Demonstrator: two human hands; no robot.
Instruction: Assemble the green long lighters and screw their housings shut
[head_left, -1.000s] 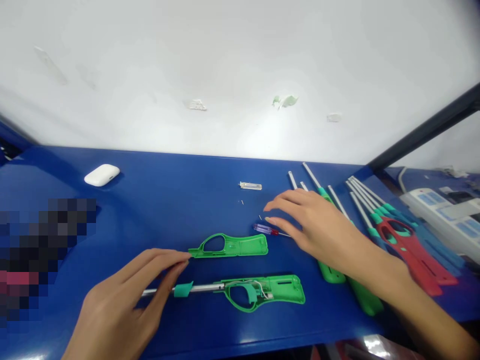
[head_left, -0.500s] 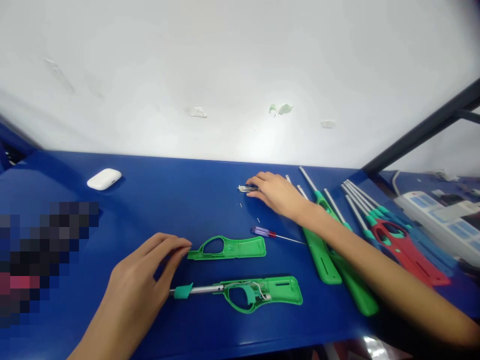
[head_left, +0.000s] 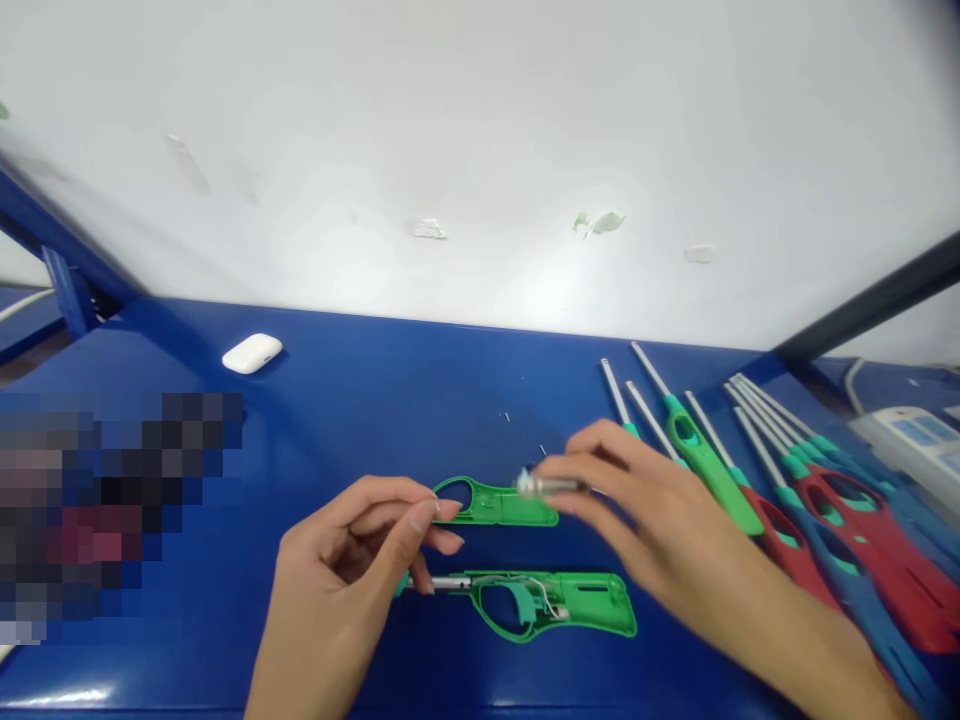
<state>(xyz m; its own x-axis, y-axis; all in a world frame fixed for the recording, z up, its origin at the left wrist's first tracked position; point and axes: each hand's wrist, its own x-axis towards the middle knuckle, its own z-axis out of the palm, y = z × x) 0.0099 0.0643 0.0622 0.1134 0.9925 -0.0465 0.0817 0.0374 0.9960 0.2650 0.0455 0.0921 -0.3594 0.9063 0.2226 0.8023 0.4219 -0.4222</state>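
Note:
My left hand (head_left: 367,545) has its thumb and forefinger pinched together on something tiny, too small to make out. Its fingertips cover the narrow end of an empty green lighter half-shell (head_left: 495,505). Between the fingers of my right hand (head_left: 622,485) is a small lighter fuel tank (head_left: 555,485), translucent with a metallic end and blurred, held above that shell's wide end. Nearer me lies an opened green stick lighter (head_left: 592,600), with its trigger, white wire and metal tube showing; my left fingers cover part of its tube. A screwdriver is mostly hidden behind my right hand.
Several green, red and blue stick lighters (head_left: 832,500) lie on the right side of the blue table (head_left: 390,400). Tiny metal bits (head_left: 507,417) are scattered behind the shells. A white earbud case (head_left: 253,354) sits back left; a pixelated area covers the left.
My right hand has lifted the fuel tank from the back of the table and brought it towards me, over the green shell. My left hand stays pinched near the shell's narrow end. The view has shifted.

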